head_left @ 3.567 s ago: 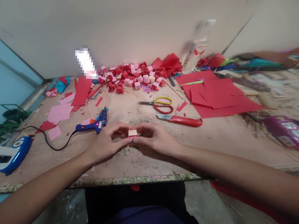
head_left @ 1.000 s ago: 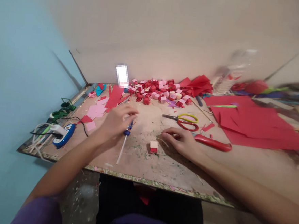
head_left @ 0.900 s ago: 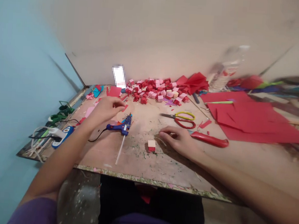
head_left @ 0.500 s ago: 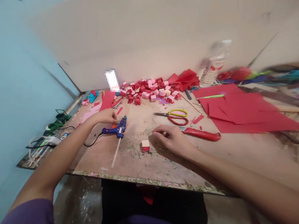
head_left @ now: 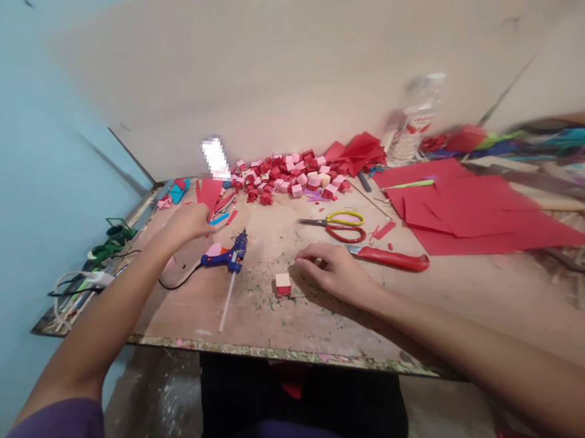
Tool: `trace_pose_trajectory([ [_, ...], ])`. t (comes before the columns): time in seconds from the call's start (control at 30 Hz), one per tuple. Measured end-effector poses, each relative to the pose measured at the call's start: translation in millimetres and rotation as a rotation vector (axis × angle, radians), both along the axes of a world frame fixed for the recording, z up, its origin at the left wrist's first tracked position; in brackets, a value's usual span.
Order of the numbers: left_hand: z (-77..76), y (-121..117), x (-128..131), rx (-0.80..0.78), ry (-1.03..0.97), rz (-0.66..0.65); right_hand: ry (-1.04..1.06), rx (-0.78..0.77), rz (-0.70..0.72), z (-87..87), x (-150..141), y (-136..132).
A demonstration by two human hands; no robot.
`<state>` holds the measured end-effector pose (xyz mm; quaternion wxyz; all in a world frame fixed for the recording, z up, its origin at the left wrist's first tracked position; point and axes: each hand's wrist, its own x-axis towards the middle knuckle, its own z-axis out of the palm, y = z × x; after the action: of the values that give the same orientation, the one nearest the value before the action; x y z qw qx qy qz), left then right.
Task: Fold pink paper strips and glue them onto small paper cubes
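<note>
My left hand (head_left: 190, 224) is at the left of the table with its fingers closed. A slim blue stick (head_left: 219, 218) sticks out from its fingertips. Just right of and below that hand, a blue glue gun (head_left: 230, 257) lies with a clear glue stick (head_left: 227, 301) poking out of its back. A scrap of pink paper (head_left: 213, 249) touches the gun. My right hand (head_left: 333, 270) rests on the tabletop, fingers loosely bent, a gap between thumb and forefinger, nothing visible in it. To its left sits a small red block with a cream top (head_left: 282, 284).
Scissors (head_left: 336, 225) and a red-handled knife (head_left: 392, 258) lie beyond my right hand. Many red and pink cubes (head_left: 288, 175) are heaped by the wall. Red paper sheets (head_left: 473, 208) and a plastic bottle (head_left: 415, 124) stand right. A black cord (head_left: 178, 284) runs from the gun.
My left hand has moved left, away from the glue gun, and the blue stick now shows at its fingertips. The pink scrap beside the gun has come into view. My right hand stays in place.
</note>
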<state>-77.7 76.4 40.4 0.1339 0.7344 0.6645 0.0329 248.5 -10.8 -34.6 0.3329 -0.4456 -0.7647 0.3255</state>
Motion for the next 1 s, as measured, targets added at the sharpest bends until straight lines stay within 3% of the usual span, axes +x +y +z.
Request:
trace_pose_trajectory([
  [0.17, 11.8, -37, -3, 0.187, -0.32, 0.001, 0.053, -0.036, 0.001, 1.4, -1, 0],
  [0.33, -17.1, -87, 45, 0.136, -0.7, -0.149, 0.147, -0.119, -0.004, 11.4, -6, -8],
  [0.4, -30.6, -99, 67, 0.095, -0.793, -0.206, 0.23, -0.186, 0.062, 14.4, -8, -12],
  [0.5, -45.5, -108, 92, 0.057, -0.897, -0.271, 0.484, -0.326, 0.218, 15.0, -10, -17],
  [0.6, -55.4, -108, 102, 0.03, -0.985, -0.277, 0.61, -0.389, 0.213, 12.9, -9, -19],
  [0.77, -63.7, -104, 91, 0.018, -0.881, -0.294, 0.717, -0.412, 0.08, 12.1, -6, -20],
  [0.9, -64.0, -99, 82, 0.267, -0.692, -0.477, 0.624, -0.44, 0.091, 8.5, -8, -20],
  [1.0, -59.9, -100, 84, 0.28, -0.592, -0.604, 0.575, -0.456, 0.097, 3.2, -13, -24],
])
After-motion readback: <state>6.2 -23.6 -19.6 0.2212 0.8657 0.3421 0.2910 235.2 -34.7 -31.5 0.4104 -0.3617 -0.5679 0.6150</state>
